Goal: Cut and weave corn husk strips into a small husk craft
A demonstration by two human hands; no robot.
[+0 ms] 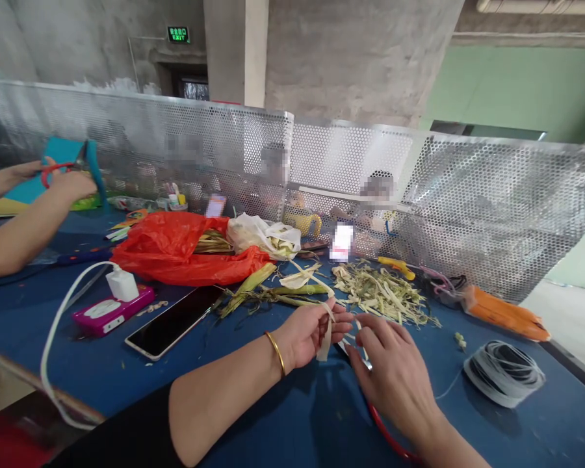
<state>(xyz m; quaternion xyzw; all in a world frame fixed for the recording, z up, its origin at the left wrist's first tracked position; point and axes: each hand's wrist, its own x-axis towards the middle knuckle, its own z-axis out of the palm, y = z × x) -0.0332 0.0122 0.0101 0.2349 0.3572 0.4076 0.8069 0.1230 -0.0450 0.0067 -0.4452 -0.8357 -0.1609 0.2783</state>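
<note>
My left hand [312, 331], palm up with a gold bangle at the wrist, has a pale corn husk strip [325, 343] held between its fingers; one end hangs down over them. Close on its right is my right hand [390, 354], back upward, its fingers curled in around a thin pale piece of husk. The fingertips of both hands nearly meet. Beneath the right hand lies a pair of scissors with red handles [387, 432], partly hidden by the hand. Dry corn husks [299, 289] lie just beyond my hands, with a heap of shredded husk [385, 289] to their right.
A phone [175, 322] and a magenta power strip [112, 312] with a white charger lie left. Behind are a red plastic bag [170, 250] and a perforated metal screen [351, 156]. A wire coil [504, 374] sits right. At far left, another person's hands cut blue sheet with scissors.
</note>
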